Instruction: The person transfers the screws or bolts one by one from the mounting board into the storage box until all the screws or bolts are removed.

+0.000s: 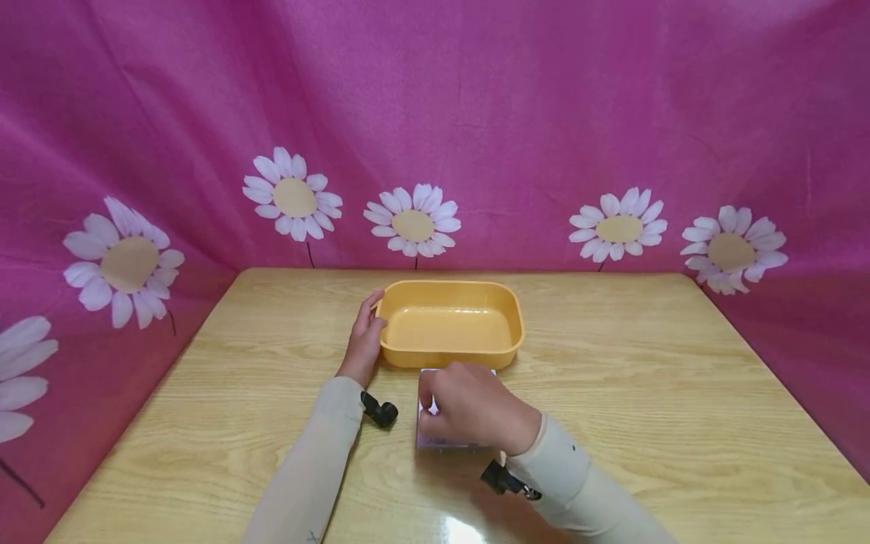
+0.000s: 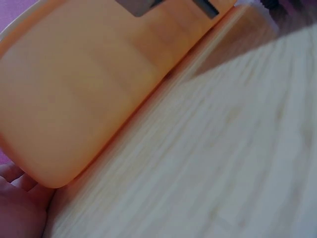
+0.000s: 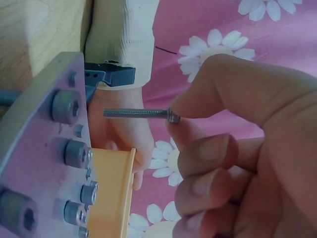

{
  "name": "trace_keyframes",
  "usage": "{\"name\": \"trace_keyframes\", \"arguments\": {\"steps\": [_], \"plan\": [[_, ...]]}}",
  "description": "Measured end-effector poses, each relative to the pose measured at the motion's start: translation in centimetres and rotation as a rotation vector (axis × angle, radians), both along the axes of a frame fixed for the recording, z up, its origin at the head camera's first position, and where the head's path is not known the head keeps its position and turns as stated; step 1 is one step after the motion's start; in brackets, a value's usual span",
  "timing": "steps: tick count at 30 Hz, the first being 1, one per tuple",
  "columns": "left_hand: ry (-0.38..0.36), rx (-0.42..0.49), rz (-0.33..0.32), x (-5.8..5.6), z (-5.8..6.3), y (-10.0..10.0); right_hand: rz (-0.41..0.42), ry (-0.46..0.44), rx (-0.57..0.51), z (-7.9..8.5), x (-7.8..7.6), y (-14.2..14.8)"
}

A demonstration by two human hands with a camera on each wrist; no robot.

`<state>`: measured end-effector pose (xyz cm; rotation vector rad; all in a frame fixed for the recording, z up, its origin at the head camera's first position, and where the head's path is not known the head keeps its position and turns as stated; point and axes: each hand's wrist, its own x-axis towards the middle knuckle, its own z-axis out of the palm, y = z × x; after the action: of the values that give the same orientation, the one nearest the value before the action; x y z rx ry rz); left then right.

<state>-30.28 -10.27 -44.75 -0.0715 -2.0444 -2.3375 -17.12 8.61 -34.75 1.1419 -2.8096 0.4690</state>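
Note:
In the right wrist view, my right hand [image 3: 267, 114] pinches the head of a long threaded socket-head bolt [image 3: 136, 113] between thumb and index finger. The other fingers are curled towards the palm. The bolt's free end points at a thick metal plate [image 3: 37, 153] fitted with several socket-head bolts [image 3: 77, 153] of different sizes, a short gap away. In the head view, the right hand covers most of the plate and hides the bolt. My left hand [image 1: 363, 341] holds the left end of a yellow plastic tray [image 1: 448, 358], thumb at its rim and fingers along the outside.
The tray stands on a wood-grain table [image 1: 632, 378], just beyond the plate. A pink curtain [image 1: 516, 136] with white flowers surrounds the table's back and sides. Black wrist cameras stick out from both sleeves, close to the tabletop.

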Motion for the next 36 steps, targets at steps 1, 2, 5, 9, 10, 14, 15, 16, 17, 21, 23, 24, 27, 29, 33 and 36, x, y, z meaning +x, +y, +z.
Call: {"name": "trace_keyframes", "arguments": {"steps": [1, 2, 5, 9, 10, 14, 15, 16, 17, 21, 23, 24, 27, 29, 33, 36], "plan": [[0.004, -0.006, 0.007, 0.0, 0.0, 0.0, 0.001, -0.005, -0.005, 0.1, 0.0, 0.1], [0.006, -0.011, 0.013, 0.0, 0.0, 0.1, -0.001, -0.007, -0.006, 0.2, 0.0, 0.1], [0.005, -0.028, 0.022, 0.0, 0.0, 0.1, -0.007, -0.015, -0.016, 0.3, -0.2, 0.4], [0.008, -0.029, 0.025, 0.1, 0.0, 0.2, -0.008, -0.008, -0.035, 0.5, -0.4, 0.7], [0.009, -0.023, 0.025, 0.1, 0.0, 0.2, -0.010, -0.010, -0.038, 0.5, -0.5, 0.7], [0.013, -0.017, 0.021, 0.0, -0.1, 0.2, -0.027, -0.021, -0.050, 0.9, -0.7, 1.1], [0.014, -0.017, 0.023, 0.0, -0.1, 0.2, -0.031, -0.020, -0.055, 0.9, -0.7, 1.2], [0.016, -0.016, 0.023, 0.0, -0.1, 0.2, -0.036, -0.018, -0.062, 1.0, -0.8, 1.3], [0.016, -0.017, 0.025, 0.0, -0.1, 0.2, -0.037, -0.012, -0.072, 1.1, -0.8, 1.4], [0.018, -0.015, 0.029, 0.0, -0.2, 0.2, -0.050, 0.009, -0.123, 1.2, -1.1, 1.7], [0.015, -0.011, 0.026, 0.0, -0.3, 0.2, -0.064, 0.018, -0.151, 1.1, -1.3, 1.8], [0.015, -0.008, 0.023, 0.0, -0.4, 0.1, -0.074, 0.018, -0.164, 1.1, -1.4, 1.9], [0.010, -0.008, 0.020, 0.1, -0.5, 0.1, -0.103, -0.003, -0.210, 1.1, -1.7, 2.1], [0.006, -0.019, 0.021, 0.1, -0.5, 0.1, -0.125, -0.023, -0.236, 1.1, -2.0, 2.4], [0.011, -0.032, 0.021, 0.0, -0.4, 0.1, -0.171, -0.031, -0.284, 1.1, -2.8, 3.1], [0.019, -0.031, 0.019, -0.2, -0.4, 0.0, -0.200, -0.011, -0.319, 1.1, -3.4, 3.6]]}}
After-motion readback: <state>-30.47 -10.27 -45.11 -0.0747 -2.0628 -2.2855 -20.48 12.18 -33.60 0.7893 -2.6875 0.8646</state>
